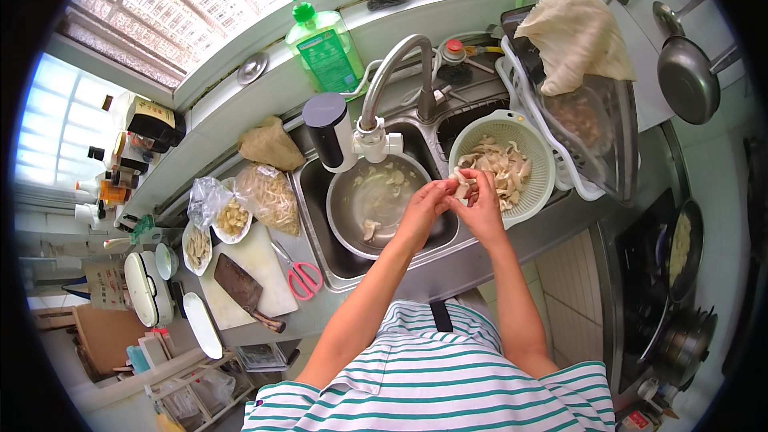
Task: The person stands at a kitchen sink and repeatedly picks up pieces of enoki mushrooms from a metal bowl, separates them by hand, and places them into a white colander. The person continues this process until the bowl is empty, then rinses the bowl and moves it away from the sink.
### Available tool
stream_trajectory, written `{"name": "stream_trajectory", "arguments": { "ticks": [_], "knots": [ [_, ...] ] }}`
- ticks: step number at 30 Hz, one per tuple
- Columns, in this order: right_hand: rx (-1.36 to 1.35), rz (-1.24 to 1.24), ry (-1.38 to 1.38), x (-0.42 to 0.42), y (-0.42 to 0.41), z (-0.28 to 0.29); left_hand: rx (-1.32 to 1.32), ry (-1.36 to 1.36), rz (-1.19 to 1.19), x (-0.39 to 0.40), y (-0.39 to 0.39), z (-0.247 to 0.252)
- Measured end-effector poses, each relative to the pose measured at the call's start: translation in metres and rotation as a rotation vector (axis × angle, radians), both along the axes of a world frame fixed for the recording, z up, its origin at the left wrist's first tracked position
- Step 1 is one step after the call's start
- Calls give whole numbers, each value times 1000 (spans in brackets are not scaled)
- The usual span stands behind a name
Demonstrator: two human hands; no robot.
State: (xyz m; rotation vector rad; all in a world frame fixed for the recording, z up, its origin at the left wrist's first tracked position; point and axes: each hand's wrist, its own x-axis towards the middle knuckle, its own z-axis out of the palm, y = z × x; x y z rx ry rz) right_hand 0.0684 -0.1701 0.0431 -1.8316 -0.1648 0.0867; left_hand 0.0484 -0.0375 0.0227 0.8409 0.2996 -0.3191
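Observation:
My left hand (430,203) and my right hand (482,201) meet above the gap between a metal basin and a colander, with a pale piece of mushroom (461,183) pinched between their fingers. The light green plastic colander (543,162) stands to the right and holds a heap of torn mushroom pieces (507,171). Inside the left sink bowl, the round metal basin (336,210) holds cloudy water with a few mushroom bits (370,228) in it. A faucet with a white filter (378,141) reaches over the basin's far side.
Left of the sink lie pink-handled scissors (304,280), a cleaver (239,282) on a white cutting board (225,321), and a bag of bean sprouts (267,198). A dish rack (576,174) stands at right, and a frying pan (686,252) sits on the stove.

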Motion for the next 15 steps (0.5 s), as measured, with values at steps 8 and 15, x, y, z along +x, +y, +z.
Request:
{"name": "stream_trajectory", "arguments": {
  "ticks": [8, 15],
  "knots": [
    [165, 5, 98, 1, 6, -5, 505, -223, -65, -5, 3, 19],
    [246, 97, 220, 1, 7, -1, 404, -145, -39, -3, 8, 11]
  ]
}}
